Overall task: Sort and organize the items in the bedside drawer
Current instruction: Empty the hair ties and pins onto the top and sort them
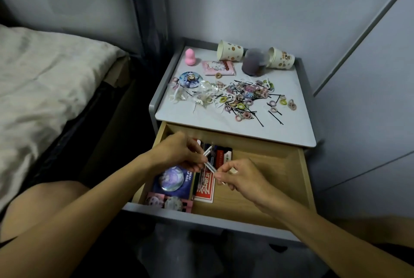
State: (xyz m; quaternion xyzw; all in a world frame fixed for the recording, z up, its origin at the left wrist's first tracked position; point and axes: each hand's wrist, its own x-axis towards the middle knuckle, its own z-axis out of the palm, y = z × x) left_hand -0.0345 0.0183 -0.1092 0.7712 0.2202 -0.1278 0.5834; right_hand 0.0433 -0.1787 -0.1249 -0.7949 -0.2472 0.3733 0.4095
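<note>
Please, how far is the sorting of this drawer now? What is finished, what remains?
Seemingly done: badges and card packs lie side by side in the left part of the drawer. In hand: left hand and right hand both pinch thin silvery sticks above it. Left: hair ties and hairpins lie scattered on the nightstand top, near two tipped paper cups.

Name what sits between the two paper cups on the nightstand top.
In the head view, a blurred purplish container stands between the left cup and the right cup, close to both.
</note>
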